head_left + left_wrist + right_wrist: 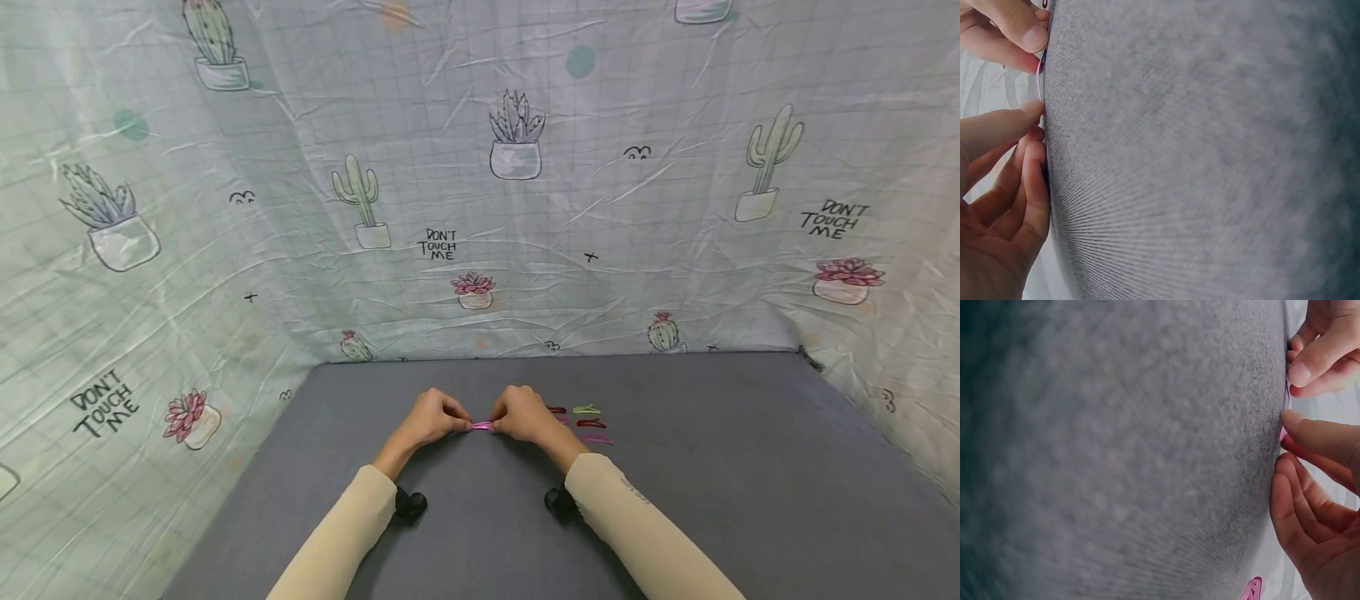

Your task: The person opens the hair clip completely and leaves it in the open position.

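A pink snap hair clip (482, 426) lies level at the table surface between my two hands. Thumb and finger of my left hand (433, 419) pinch its left end. The other end is pinched by my right hand (522, 417). Only the clip's middle shows; the fingertips cover both ends. Seen from the left wrist, the pink clip (1039, 78) bows slightly between the fingertips. Just right of my right hand lie a dark red clip (557, 410), a yellow-green clip (587, 409), a red clip (591, 423) and a pink clip (597, 439); another pink one is partly hidden by that hand.
A dark grey cloth covers the table (712, 483). Behind and to the sides hangs a pale curtain (585, 292) printed with potted cacti, meeting the table's back edge. Black wrist cameras (410, 504) sit under both cuffs.
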Tool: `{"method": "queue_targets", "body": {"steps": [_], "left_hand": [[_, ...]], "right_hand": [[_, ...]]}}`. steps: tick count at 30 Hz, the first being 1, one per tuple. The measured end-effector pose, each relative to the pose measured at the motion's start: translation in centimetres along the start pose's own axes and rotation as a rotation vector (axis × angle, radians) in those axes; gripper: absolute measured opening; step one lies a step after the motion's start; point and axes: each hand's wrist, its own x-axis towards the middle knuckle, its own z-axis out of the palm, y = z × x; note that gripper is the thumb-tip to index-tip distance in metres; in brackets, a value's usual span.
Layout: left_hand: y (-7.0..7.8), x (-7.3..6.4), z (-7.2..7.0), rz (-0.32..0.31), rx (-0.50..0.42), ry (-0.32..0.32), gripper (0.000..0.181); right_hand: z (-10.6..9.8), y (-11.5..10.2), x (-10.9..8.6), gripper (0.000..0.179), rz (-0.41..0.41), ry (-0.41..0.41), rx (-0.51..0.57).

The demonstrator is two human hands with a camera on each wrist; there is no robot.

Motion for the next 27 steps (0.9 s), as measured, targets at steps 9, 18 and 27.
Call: {"method": "queue_targets", "body": {"steps": [9,18,27], "left_hand": [[0.17,0.12,0.17,0.011,0.042,-0.021,0.004],[0.15,0.12,0.17,0.026,0.044,-0.038,0.006],[0.29,0.17,-0.01,0.009,0.027,-0.057,0.005]], "right_hand": [[0.26,-0.29,0.01,0.007,-0.004,0.006,-0.019],[0.37,-0.33,0.05,0.008,-0.042,0.007,-0.021],[0.29,-0.27,0.05,0.008,-0.038,0.02,-0.002]]}}
